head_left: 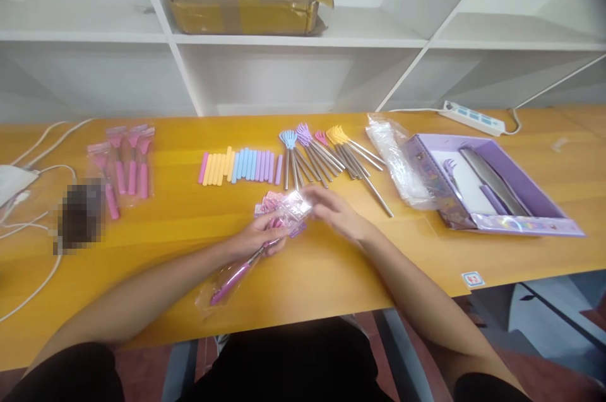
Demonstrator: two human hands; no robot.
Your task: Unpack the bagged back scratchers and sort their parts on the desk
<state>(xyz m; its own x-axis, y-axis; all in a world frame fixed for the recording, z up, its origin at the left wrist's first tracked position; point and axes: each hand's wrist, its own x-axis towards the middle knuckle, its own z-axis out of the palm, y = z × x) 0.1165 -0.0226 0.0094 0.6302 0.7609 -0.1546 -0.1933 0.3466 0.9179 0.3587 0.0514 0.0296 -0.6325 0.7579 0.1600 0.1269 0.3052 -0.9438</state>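
My left hand (258, 236) is closed around a pink back scratcher (230, 283) inside a clear plastic bag (297, 206). The pink handle slants down toward the table's front edge, and its metal rod shows just below my fingers. At the bag's upper end, the curled fingers of my right hand (337, 212) are on the crinkled plastic, slightly blurred. Small pink and purple printed pieces (271, 201) show beside the bag under my hands; I cannot make out exactly what they are.
Behind my hands lie a row of coloured handle sleeves (240, 166) and several scratcher rods with claw heads (326, 153). Bagged pink scratchers (131, 165) lie left. Plastic bags (395, 165), a purple box (483, 223) and a power strip (473, 118) are right. Cables (52, 225) run along the left.
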